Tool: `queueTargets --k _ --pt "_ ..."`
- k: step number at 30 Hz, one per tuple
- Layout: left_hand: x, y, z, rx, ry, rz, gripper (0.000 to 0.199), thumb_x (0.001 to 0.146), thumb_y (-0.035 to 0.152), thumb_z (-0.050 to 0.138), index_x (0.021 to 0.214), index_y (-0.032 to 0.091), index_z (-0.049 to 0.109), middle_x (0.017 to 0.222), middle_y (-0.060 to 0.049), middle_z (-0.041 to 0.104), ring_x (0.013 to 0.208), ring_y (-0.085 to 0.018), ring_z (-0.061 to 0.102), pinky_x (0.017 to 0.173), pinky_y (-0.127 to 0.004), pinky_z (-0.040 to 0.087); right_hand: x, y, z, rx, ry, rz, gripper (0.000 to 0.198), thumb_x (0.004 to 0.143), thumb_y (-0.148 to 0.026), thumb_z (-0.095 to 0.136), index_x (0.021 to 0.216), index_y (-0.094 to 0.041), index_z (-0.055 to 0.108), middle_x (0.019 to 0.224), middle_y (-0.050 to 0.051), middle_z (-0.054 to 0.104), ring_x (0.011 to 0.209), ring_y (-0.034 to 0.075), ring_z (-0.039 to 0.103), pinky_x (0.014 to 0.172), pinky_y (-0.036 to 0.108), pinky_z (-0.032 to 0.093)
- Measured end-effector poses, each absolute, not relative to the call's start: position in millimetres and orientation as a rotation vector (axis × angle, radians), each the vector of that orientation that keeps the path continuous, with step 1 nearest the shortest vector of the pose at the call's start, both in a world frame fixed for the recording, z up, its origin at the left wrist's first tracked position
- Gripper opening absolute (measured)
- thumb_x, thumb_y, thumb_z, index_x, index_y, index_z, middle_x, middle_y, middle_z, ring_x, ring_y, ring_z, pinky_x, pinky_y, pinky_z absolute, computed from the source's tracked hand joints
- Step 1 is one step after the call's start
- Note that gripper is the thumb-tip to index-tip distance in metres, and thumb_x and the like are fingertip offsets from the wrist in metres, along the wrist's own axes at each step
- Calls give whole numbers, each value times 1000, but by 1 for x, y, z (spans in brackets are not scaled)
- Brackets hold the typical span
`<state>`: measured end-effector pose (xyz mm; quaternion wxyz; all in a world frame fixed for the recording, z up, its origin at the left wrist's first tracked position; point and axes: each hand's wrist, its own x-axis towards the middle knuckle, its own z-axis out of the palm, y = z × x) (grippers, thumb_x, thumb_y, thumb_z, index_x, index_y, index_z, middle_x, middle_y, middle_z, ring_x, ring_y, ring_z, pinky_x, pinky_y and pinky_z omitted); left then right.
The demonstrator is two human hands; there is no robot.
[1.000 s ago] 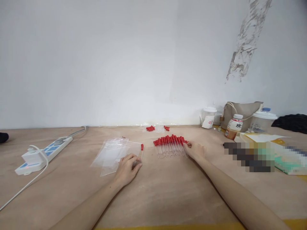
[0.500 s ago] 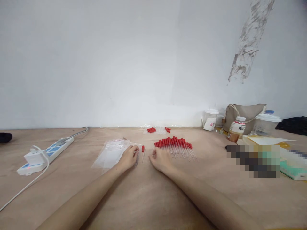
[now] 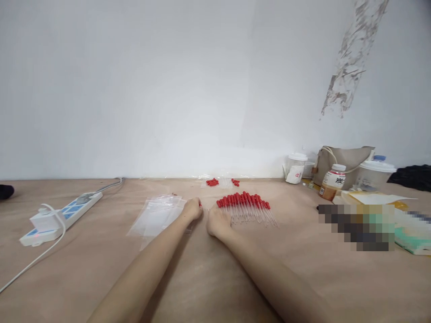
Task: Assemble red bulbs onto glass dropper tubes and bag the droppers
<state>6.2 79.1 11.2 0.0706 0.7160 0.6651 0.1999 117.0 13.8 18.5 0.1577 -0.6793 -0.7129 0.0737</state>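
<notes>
My left hand [image 3: 193, 210] is closed at the right edge of some clear plastic bags [image 3: 158, 217]. Its fingers pinch a dropper by the red bulb [image 3: 200, 204], which shows just past the fingertips; the tube is hidden. A short gap away, my right hand [image 3: 218, 220] is curled inward with its fingertips mostly out of sight, and I cannot make out what is in them. Right beside it lies a fanned row of droppers [image 3: 247, 208] with red bulbs and clear thin tubes, bulbs toward the wall. The right hand covers part of the row's left end.
Small red bulbs [image 3: 212, 182] sit on clear plastic near the wall. A power strip [image 3: 63, 217] with a plugged-in adapter and white cable is on the left. At the right stand a white-lidded cup [image 3: 296, 168], a bottle [image 3: 332, 181] and a grey bag [image 3: 346, 157].
My left hand has moved right onto the dropper that lay between the hands and closed on its bulb. My right hand has turned and shifted slightly left.
</notes>
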Motion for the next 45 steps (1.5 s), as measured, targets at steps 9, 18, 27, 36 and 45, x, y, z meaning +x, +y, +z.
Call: queueTargets --k 9,18,27,36,45 --pt "10 16 23 2323 1532 889 17 80 14 40 92 17 52 74 -1 60 68 -15 56 64 -25 42 197 -37 -2 -1464 -2239 -77 21 76 -9 41 90 -15 56 87 12 58 83 20 52 71 31 39" --pt "9 -58 3 2488 1350 933 12 66 9 48 73 19 45 71 2 53 66 -14 49 61 -24 38 239 -36 -16 -1159 -2143 -62 22 83 -12 35 91 -18 54 89 6 49 80 16 47 70 28 37" --pt "19 -59 2 2406 1339 922 19 70 11 46 87 19 50 74 0 56 67 -14 52 62 -25 41 230 -46 -19 -1089 -2189 -55 21 85 -14 35 89 -20 54 85 4 54 79 15 49 72 29 33" --pt "16 -60 -6 2419 1252 953 35 74 10 43 107 20 48 82 -2 59 74 -17 54 70 -30 43 230 -51 -15 -1074 -2207 -32 21 86 -17 35 90 -20 55 84 3 56 78 15 50 73 30 31" --pt "14 -57 -9 2272 1232 1121 28 79 15 44 106 20 46 92 -4 57 81 -16 54 73 -30 46 227 -53 -13 -1063 -2154 75 22 86 -18 34 89 -21 55 83 2 57 79 14 51 74 29 32"
